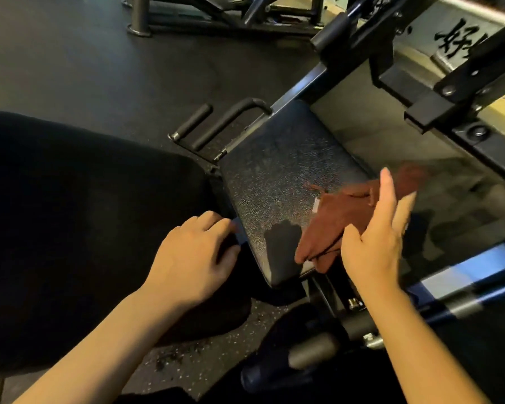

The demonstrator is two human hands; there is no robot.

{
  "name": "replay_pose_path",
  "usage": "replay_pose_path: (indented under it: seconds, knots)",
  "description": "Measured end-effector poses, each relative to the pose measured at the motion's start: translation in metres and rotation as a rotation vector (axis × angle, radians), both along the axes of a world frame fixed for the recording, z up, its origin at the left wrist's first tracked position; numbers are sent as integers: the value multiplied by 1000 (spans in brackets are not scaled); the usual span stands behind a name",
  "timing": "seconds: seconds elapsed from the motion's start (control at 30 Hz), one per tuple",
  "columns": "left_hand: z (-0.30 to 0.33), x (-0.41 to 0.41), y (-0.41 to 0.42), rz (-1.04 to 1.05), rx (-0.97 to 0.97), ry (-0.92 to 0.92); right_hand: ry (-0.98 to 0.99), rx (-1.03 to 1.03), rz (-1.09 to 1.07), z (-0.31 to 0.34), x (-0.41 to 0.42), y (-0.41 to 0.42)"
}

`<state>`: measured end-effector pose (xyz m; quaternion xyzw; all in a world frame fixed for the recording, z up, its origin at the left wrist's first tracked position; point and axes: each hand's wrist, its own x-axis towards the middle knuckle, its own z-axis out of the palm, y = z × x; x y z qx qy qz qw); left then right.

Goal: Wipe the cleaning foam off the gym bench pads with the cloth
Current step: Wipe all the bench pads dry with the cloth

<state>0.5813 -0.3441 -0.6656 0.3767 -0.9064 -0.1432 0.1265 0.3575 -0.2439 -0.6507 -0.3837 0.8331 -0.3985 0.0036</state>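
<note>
We look down at a black seat pad [277,182] of a gym machine. Its surface is covered with fine pale speckles, which look like a thin film of foam, and it shines a little under the light. Left of it lies a larger black pad [79,228], dark and without clear detail.

Our right hand [373,237] is over the near right edge of the seat pad. It holds a brown cloth [338,220], folded and slightly blurred; the thumb presses the cloth from the near side, while the other fingers are stretched out straight and spread. The cloth lies across the right corner of the pad and reaches past the edge toward the right. A small white tag shows on it.

Our left hand [196,252] rests on the near left corner of the seat pad, in the gap between the two pads. Its fingers are curled over the edge and grip it.

Far from us, two black foam-covered handles [207,126] stand out from the frame. The floor [70,53] is dark rubber, and metal bars of the machine cross at the right.
</note>
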Motion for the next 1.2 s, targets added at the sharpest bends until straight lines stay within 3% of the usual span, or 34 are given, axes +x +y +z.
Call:
replay_pose_path:
  seconds: [0.17,0.3,0.43,0.63,0.8,1.0,1.1,1.2]
  knots:
    - [1,-57,17,-7,165,107,360,436,-164,-27,-38,-13]
    - [-27,-96,26,58,284,111,403,651,-183,-19,-75,-50]
    - [-34,-128,24,19,277,95,382,757,-155,-6,-95,-92]
    - [-65,-130,3,28,320,-19,458,702,-59,-2,-123,-158]
    - [-69,-140,8,-35,380,-66,340,671,71,5,-138,-182]
    - [-65,-146,-4,6,421,125,326,722,-72,3,-106,-90]
    - [-76,-143,-13,8,508,27,375,776,-130,1,-85,-35]
    - [-79,-154,-3,-36,519,-126,384,751,-129,-4,-89,-34]
